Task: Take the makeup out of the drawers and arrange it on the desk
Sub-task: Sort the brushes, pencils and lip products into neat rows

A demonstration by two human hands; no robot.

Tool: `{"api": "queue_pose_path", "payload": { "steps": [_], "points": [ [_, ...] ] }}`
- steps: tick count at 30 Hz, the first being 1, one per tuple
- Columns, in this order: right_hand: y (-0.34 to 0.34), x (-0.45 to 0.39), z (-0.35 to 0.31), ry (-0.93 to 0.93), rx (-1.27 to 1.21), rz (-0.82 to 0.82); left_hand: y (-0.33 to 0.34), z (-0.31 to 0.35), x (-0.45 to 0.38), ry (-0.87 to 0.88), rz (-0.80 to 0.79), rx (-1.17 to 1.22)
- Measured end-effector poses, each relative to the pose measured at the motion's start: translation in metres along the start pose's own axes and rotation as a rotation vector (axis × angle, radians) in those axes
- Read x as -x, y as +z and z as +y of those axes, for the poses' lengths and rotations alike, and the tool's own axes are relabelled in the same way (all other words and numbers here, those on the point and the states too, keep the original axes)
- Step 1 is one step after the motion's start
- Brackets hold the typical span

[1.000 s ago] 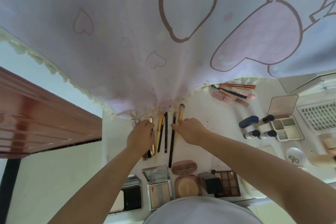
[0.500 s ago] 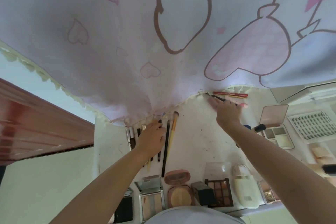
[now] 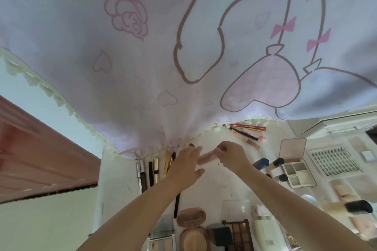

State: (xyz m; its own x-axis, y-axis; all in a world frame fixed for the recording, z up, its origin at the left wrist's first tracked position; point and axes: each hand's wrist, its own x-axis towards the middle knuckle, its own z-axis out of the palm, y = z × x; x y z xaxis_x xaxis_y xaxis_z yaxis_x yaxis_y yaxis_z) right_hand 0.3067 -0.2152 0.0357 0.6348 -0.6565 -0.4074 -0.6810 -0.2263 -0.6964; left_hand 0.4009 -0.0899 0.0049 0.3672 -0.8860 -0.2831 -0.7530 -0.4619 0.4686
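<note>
My right hand (image 3: 230,154) pinches one end of a pink lip tube (image 3: 207,158) just above the white desk (image 3: 118,185). My left hand (image 3: 187,166) lies flat with straight fingers beside the tube, over the row of brushes and pencils (image 3: 155,169) lined up at the curtain's hem. More lip pencils and tubes (image 3: 246,131) lie at the back right. Round pink compacts (image 3: 191,228) and an eyeshadow palette (image 3: 238,234) sit along the near edge.
A pink printed curtain (image 3: 183,47) hangs over the desk's back. An open pale palette (image 3: 293,161), small dark-capped bottles (image 3: 277,163) and a tray of false lashes (image 3: 334,162) lie to the right. A brown wooden panel (image 3: 40,159) stands at the left.
My right hand came back from the lip items at the back right, carrying a pink tube to the middle. My left hand shifted right off the brushes and opened flat.
</note>
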Motion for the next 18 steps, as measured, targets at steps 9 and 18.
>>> {"api": "queue_pose_path", "payload": {
  "steps": [9, 18],
  "points": [
    [-0.021, 0.043, -0.051, 0.008, -0.111, -0.079, -0.040, 0.031, 0.029, 0.164, 0.295, 0.296],
    [-0.035, 0.085, -0.082, -0.520, 0.046, 0.260, -0.100, 0.054, 0.048, -0.082, -0.004, 1.036]
  ]
}}
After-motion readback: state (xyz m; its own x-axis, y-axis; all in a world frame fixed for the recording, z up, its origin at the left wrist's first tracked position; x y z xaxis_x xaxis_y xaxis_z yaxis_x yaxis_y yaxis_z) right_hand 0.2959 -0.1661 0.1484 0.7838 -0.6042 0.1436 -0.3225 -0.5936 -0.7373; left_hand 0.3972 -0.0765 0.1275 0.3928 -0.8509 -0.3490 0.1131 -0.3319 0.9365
